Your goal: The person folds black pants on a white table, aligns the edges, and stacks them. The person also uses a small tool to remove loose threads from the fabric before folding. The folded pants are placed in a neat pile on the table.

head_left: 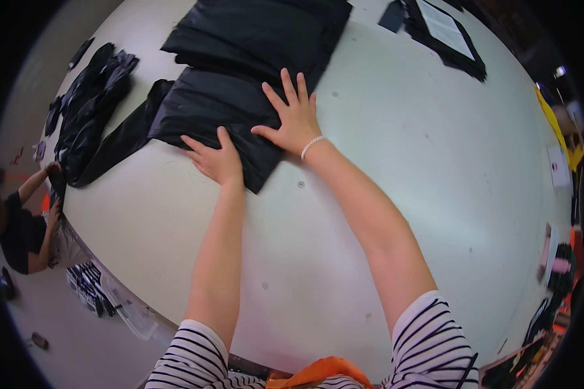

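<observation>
Black fabric lies folded in layers on the pale counter, ahead of me in the head view I watch, one corner pointing back between my forearms. My left hand rests spread along its near edge, fingers leftward, gripping nothing. My right hand, with a white beaded bracelet at the wrist, is splayed on the cloth's right part, equally released. Just beyond, I see a larger folded black bundle. To the left sits a crumpled black heap; whether it joins the fabric I cannot tell. A co-worker is beside the counter's left edge. At far right, a white sheet tops a dark pile.
</observation>
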### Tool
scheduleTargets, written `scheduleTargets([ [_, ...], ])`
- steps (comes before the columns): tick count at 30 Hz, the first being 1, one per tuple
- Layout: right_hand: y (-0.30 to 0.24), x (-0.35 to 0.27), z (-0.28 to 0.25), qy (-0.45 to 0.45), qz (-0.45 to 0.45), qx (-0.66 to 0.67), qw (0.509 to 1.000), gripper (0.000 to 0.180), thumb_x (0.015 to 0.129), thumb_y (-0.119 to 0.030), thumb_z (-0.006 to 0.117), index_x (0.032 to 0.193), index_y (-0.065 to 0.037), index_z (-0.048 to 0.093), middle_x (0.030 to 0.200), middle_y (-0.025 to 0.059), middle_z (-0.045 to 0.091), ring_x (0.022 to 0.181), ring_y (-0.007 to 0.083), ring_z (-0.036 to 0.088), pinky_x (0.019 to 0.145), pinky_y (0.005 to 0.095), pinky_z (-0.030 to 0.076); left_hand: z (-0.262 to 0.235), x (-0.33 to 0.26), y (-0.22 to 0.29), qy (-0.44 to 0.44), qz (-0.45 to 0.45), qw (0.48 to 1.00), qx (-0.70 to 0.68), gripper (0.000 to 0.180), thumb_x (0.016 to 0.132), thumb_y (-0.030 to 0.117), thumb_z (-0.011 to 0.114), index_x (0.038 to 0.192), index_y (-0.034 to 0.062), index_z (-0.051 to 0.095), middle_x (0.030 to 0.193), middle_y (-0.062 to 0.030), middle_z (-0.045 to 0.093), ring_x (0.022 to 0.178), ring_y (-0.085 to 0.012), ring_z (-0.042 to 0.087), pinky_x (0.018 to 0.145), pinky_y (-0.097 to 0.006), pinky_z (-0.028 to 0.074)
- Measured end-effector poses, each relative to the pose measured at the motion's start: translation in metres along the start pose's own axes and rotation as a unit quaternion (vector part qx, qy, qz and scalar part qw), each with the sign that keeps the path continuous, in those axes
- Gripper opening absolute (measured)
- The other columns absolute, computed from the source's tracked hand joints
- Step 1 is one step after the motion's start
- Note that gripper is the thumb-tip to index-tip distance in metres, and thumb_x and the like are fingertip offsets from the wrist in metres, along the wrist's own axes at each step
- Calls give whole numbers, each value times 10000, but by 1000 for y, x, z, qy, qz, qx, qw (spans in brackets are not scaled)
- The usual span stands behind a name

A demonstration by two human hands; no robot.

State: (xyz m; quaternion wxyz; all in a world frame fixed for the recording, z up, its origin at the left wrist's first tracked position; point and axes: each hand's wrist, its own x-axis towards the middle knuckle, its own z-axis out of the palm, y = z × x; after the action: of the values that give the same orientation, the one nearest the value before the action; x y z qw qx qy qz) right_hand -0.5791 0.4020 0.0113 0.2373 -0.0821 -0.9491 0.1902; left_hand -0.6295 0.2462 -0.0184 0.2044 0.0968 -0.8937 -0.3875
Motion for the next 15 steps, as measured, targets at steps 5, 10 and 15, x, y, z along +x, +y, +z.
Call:
scheduleTargets([
  [5, -28, -201, -88, -69, 104, 77, 989, 713, 857, -375, 590, 1426, -84, 275, 1508, 170, 167, 1389, 367, 148, 1082, 559, 163, -18, 18, -38, -11, 85, 991, -106, 856, 875, 520, 527, 1441, -12, 168, 1465, -300, 167, 1359, -419, 194, 1112, -436, 186],
  [10, -53, -489, -231, -144, 308, -36, 940, 640, 822, -253, 629, 1375, -62, 369, 1471, 163, 273, 1367, 352, 231, 1098, 529, 171, -75, -81, -72, -164, 223, 956, 95, 744, 921, 468, 465, 1452, 29, 182, 1490, -273, 122, 1400, -369, 91, 1124, -440, 118],
  [15, -82, -718, -347, -7, 544, -166, 823, 541, 831, -177, 583, 1324, -28, 416, 1384, 219, 376, 1283, 381, 346, 1065, 492, 262, -199, -305, -44, -346, 444, 808, 175, 688, 911, 394, 495, 1443, 48, 230, 1506, -214, 147, 1395, -347, 152, 1113, -503, 111],
])
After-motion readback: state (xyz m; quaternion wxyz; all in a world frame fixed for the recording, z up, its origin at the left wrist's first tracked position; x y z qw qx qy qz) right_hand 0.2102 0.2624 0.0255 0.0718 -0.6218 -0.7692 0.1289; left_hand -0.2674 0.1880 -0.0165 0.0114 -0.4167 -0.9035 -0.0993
